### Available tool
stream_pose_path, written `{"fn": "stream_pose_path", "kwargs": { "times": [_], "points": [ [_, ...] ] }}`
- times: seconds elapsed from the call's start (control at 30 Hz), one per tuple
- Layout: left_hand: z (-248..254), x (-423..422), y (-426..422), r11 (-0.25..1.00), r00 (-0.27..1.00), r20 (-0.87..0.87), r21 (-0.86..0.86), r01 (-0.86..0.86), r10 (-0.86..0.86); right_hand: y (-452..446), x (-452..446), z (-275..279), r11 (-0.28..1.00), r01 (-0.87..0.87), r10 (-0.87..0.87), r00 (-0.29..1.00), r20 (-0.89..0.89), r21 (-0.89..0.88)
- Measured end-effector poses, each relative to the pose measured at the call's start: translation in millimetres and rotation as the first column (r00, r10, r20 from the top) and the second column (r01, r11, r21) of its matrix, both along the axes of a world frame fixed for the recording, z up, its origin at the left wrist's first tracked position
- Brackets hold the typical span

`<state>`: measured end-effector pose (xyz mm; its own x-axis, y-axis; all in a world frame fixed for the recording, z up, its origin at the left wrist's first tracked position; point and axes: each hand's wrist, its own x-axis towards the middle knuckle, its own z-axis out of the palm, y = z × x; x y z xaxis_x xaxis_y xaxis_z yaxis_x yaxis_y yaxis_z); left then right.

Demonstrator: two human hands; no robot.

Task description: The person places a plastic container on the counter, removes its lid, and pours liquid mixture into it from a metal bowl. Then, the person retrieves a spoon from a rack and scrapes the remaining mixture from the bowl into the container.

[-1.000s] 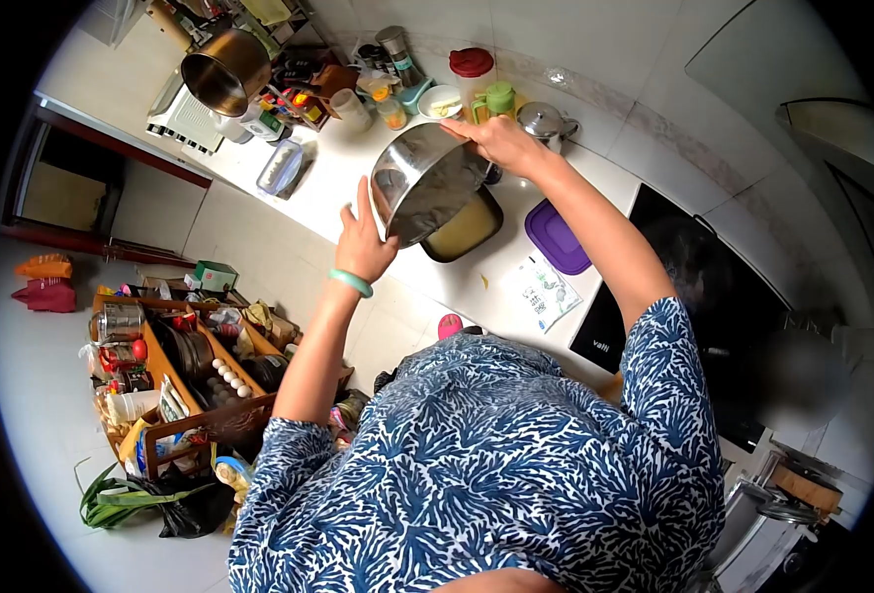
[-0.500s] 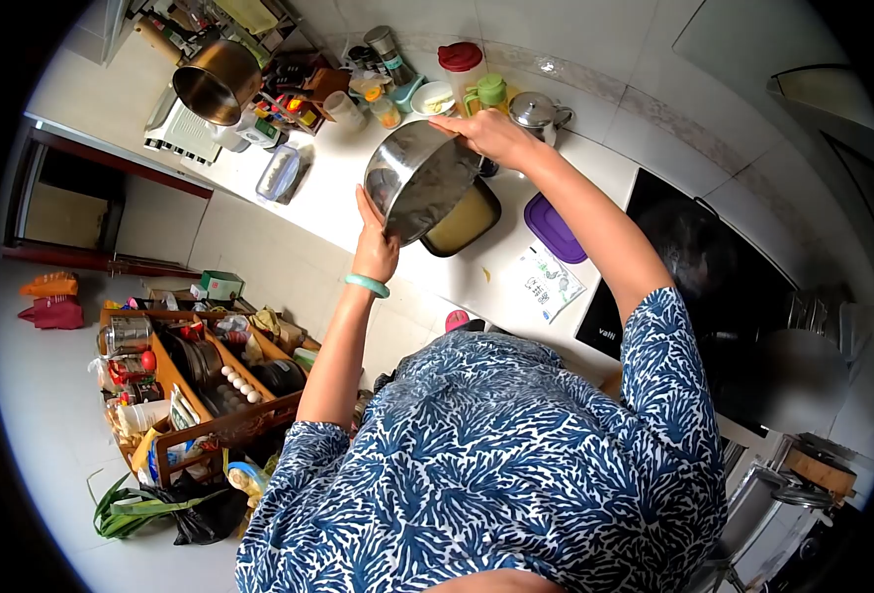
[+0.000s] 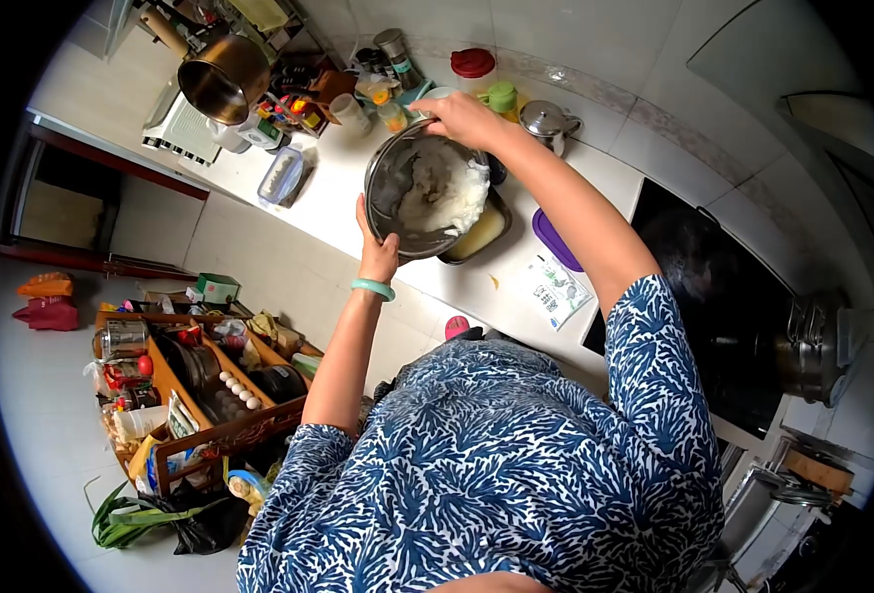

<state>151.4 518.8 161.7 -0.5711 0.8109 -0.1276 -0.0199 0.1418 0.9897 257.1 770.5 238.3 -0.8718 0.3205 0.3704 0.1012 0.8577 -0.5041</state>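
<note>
At the bottom of the frame, nearest the camera, was the person's blue-and-white patterned garment (image 3: 496,455). The left hand (image 3: 378,255), with a pale green bangle (image 3: 372,290) at the wrist, was clamped on the lower left rim of a metal bowl (image 3: 384,193), thumb at the rim. The right hand (image 3: 462,119) was clamped on the bowl's upper rim. The bowl was at the upper centre of the frame, tilted, its mouth towards the camera; a lumpy white mass (image 3: 462,203) lay inside, mostly against the right side.

The bowl partly hid a dark-rimmed container (image 3: 506,219) with pale yellowish contents; whether the two touched could not be determined. To the right of the container, a purple lid (image 3: 554,242) lay on the white counter (image 3: 592,193), with a printed packet (image 3: 559,292) just below it in the frame. A black hob (image 3: 704,287) occupied the right of the frame.

Farther off, at the top centre, stood a lidded metal pot (image 3: 544,121), a green-lidded vessel (image 3: 501,97) and a red-lidded jug (image 3: 473,64).
</note>
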Motion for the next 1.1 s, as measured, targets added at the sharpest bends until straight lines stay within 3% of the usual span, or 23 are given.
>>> {"fn": "stream_pose_path", "kwargs": {
  "times": [0.07, 0.13, 0.3, 0.37, 0.4, 0.47, 0.53, 0.73, 0.97, 1.1],
  "points": [
    [-7, -1, -1, 0.999, 0.994, 0.105, 0.007, -0.037, 0.036, 4, -6, -6, 0.989, 0.001, -0.011, 0.998, -0.069, -0.148],
    [-11, -4, -1, 0.998, 0.986, 0.159, 0.011, -0.054, 0.052, -3, 2, 6, 0.988, 0.044, -0.057, 0.995, -0.08, -0.148],
    [-18, -10, -4, 0.998, 0.985, 0.16, 0.001, -0.062, 0.061, -32, 53, 29, 0.945, 0.17, -0.207, 0.973, -0.106, -0.28],
    [5, -3, -4, 0.995, 0.968, 0.245, -0.09, -0.032, 0.053, -47, 87, 31, 0.87, 0.211, -0.309, 0.937, -0.161, -0.446],
    [15, -2, -3, 0.985, 0.947, 0.317, -0.171, 0.004, 0.051, -53, 99, 27, 0.869, 0.214, -0.311, 0.938, -0.154, -0.446],
    [11, -1, -4, 0.987, 0.949, 0.303, -0.152, -0.044, 0.089, -66, 121, 14, 0.731, 0.241, -0.417, 0.898, -0.138, -0.638],
    [31, 1, -2, 0.959, 0.943, 0.308, -0.282, -0.034, 0.124, -79, 141, 2, 0.694, 0.277, -0.459, 0.882, -0.112, -0.664],
    [18, -1, -4, 0.969, 0.937, 0.345, -0.243, 0.038, 0.049, -117, 211, -31, 0.589, 0.377, -0.571, 0.82, -0.038, -0.715],
    [22, -7, -2, 0.963, 0.942, 0.336, -0.26, 0.075, 0.017, -170, 255, -41, 0.372, 0.573, -0.692, 0.696, 0.193, -0.73],
    [28, -2, 3, 0.966, 0.957, 0.291, -0.251, 0.063, 0.014, -185, 264, -51, 0.335, 0.574, -0.721, 0.666, 0.189, -0.747]
  ]
}}
